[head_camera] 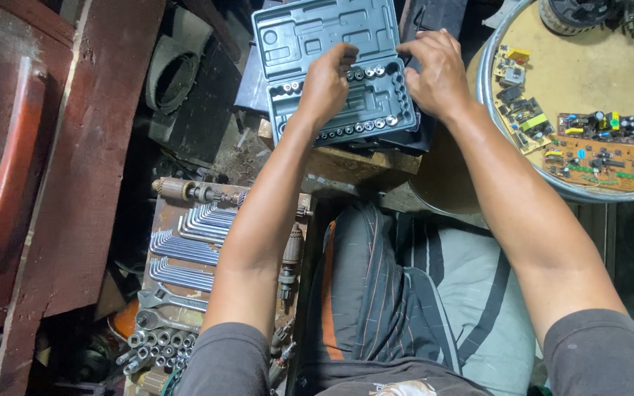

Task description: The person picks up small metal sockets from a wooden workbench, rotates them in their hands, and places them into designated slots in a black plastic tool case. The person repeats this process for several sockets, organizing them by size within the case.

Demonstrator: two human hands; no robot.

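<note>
Grey socket case (310, 44): left hand (326, 81) pinches among sockets (365, 73); right hand (438, 73) steadies the far-right edge, fingers spread. Best lift sockets straight.

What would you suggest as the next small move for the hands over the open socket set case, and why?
Probably lift one socket clear with the left hand while the right hand steadies the case's right edge. The left fingers curl down onto the upper row of sockets in the open grey socket set case, which sits on a wooden block and could shift.
</note>
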